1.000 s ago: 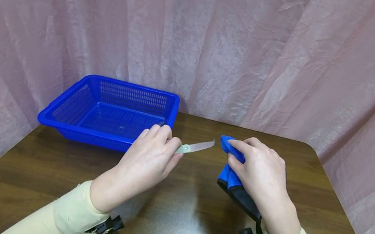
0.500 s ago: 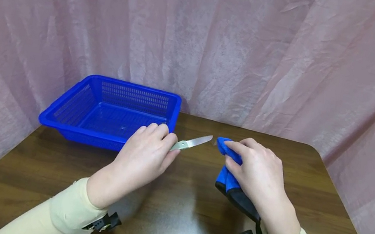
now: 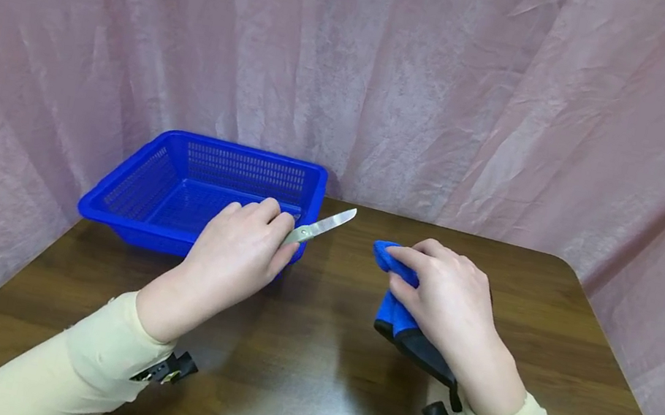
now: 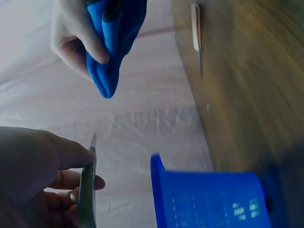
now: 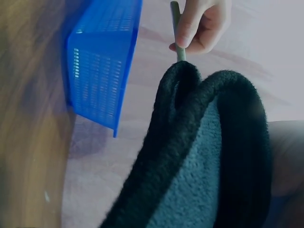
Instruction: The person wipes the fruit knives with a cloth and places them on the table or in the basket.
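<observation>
Near the right rim of the basket (image 3: 153, 239), the left hand (image 3: 241, 240) grips the knife (image 3: 321, 225) by its handle, blade bare; farther right, the right hand (image 3: 451, 284) pinches the folded cloth (image 3: 400, 314). A slackening grip could drop the knife.

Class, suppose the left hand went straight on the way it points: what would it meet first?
Probably the pink curtain: the left hand, knife leading, looks high enough to pass over the blue basket, though depth makes that clearance uncertain.
</observation>
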A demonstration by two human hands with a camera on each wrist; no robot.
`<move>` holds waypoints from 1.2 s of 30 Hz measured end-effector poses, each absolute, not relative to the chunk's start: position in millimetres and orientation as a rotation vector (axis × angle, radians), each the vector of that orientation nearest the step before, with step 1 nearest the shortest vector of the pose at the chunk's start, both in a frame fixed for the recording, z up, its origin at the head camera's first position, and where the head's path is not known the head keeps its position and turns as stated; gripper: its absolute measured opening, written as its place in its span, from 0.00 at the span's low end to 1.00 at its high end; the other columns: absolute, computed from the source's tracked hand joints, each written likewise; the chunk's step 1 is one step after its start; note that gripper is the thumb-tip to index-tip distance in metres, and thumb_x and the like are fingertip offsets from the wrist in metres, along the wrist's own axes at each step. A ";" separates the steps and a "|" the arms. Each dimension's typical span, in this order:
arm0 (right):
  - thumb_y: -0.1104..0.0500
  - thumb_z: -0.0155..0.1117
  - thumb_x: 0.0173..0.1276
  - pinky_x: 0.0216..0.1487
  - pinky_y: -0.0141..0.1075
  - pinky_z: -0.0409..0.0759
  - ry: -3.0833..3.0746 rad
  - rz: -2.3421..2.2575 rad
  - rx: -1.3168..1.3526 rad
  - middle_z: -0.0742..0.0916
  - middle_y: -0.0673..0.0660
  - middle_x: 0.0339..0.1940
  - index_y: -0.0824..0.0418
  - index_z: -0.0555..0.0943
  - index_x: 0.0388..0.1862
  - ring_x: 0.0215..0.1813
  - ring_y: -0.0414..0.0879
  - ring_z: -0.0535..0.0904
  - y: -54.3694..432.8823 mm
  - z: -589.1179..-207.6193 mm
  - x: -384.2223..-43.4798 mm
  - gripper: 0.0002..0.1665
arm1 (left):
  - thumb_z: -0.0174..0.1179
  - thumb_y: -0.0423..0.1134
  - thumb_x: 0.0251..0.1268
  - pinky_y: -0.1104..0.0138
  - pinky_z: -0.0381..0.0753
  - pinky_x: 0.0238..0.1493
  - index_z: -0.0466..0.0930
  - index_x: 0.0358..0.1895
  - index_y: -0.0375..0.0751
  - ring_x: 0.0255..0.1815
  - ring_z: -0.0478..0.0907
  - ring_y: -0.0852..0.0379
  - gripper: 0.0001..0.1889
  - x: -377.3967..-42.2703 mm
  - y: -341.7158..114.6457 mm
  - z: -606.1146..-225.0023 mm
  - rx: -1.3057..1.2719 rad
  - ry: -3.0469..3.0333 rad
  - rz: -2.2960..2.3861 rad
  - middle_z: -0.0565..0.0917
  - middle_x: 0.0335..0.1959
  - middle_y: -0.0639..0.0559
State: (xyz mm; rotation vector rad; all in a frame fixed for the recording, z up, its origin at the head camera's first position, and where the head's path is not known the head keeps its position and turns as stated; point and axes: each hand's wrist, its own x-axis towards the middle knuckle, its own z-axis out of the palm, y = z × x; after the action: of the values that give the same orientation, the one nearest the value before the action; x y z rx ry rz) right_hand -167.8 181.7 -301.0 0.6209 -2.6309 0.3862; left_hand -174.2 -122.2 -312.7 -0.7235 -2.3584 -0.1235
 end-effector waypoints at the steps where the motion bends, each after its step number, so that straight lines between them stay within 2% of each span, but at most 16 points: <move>1: 0.57 0.74 0.72 0.45 0.53 0.83 -2.631 0.390 0.627 0.91 0.52 0.48 0.49 0.93 0.62 0.45 0.54 0.88 180.7 -301.5 -168.7 0.20 | 0.76 0.42 0.72 0.53 0.72 0.28 0.83 0.38 0.37 0.24 0.75 0.44 0.13 -175.0 -125.1 -311.4 -0.721 -2.359 -0.115 0.77 0.30 0.46; 7: 0.58 0.73 0.71 0.44 0.51 0.83 -2.650 0.388 0.660 0.91 0.52 0.49 0.49 0.93 0.61 0.44 0.51 0.88 173.1 -305.2 -173.6 0.20 | 0.76 0.41 0.70 0.52 0.73 0.26 0.82 0.37 0.37 0.22 0.75 0.44 0.13 -180.1 -142.1 -305.5 -0.691 -2.360 -0.081 0.77 0.29 0.45; 15: 0.56 0.74 0.70 0.48 0.51 0.83 -2.676 0.390 0.673 0.91 0.51 0.50 0.46 0.93 0.62 0.46 0.52 0.88 162.1 -306.7 -176.6 0.22 | 0.75 0.40 0.70 0.52 0.72 0.24 0.81 0.34 0.36 0.20 0.75 0.45 0.14 -189.8 -157.1 -302.5 -0.652 -2.385 -0.076 0.76 0.26 0.45; 22: 0.57 0.74 0.70 0.46 0.51 0.83 -2.644 0.377 0.731 0.91 0.51 0.49 0.46 0.93 0.61 0.45 0.52 0.88 153.4 -306.2 -177.9 0.21 | 0.73 0.40 0.71 0.48 0.74 0.24 0.78 0.32 0.38 0.18 0.75 0.42 0.14 -200.2 -164.7 -303.2 -0.588 -2.462 -0.082 0.75 0.24 0.46; 36: 0.56 0.76 0.70 0.42 0.50 0.85 -2.596 0.361 0.839 0.92 0.52 0.47 0.47 0.94 0.59 0.42 0.53 0.89 131.2 -317.1 -182.6 0.19 | 0.68 0.42 0.75 0.44 0.76 0.22 0.75 0.29 0.41 0.20 0.76 0.41 0.16 -223.7 -176.9 -308.7 -0.470 -2.680 -0.093 0.76 0.23 0.45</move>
State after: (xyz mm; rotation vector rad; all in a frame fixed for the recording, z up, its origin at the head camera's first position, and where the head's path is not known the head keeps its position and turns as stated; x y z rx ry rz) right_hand -182.6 131.2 -317.1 0.8395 -2.5958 0.3606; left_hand -223.7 -176.9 -308.7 -0.4698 -2.6800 -0.0931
